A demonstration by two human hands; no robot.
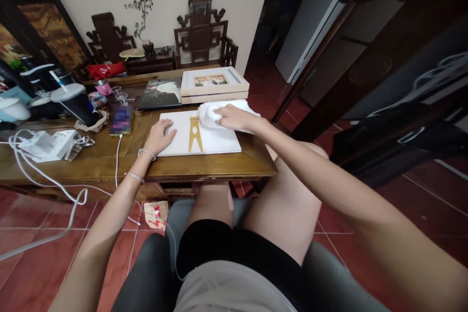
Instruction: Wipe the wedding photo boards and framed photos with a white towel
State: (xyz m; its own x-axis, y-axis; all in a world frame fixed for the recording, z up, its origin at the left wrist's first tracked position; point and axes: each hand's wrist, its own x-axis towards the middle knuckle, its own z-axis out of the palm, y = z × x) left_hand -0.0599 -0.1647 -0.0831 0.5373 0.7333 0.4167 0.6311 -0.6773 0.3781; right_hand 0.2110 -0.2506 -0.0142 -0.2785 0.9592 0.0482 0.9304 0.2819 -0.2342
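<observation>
A flat white board (pixel 219 140) lies near the table's front edge, with a gold-coloured, two-legged stand piece (pixel 195 135) on its middle. Over the board's left edge rests my left hand (pixel 160 137), its fingers lying on the surface and holding nothing. My right hand (pixel 234 118) is closed on a bunched white cloth (pixel 209 115), pressed to the board's upper right part. More of the white cloth spreads behind and under this hand, past the board's corner. How the fingertips grip inside the folds is hidden.
Behind the board stand two stacked picture frames (pixel 215 88) beside a dark picture panel (pixel 161 92). To the left are a phone (pixel 121 120) on a charging cable, a lidded black cup (pixel 75 102) and a power strip (pixel 62 144) with loose cords hanging off the table.
</observation>
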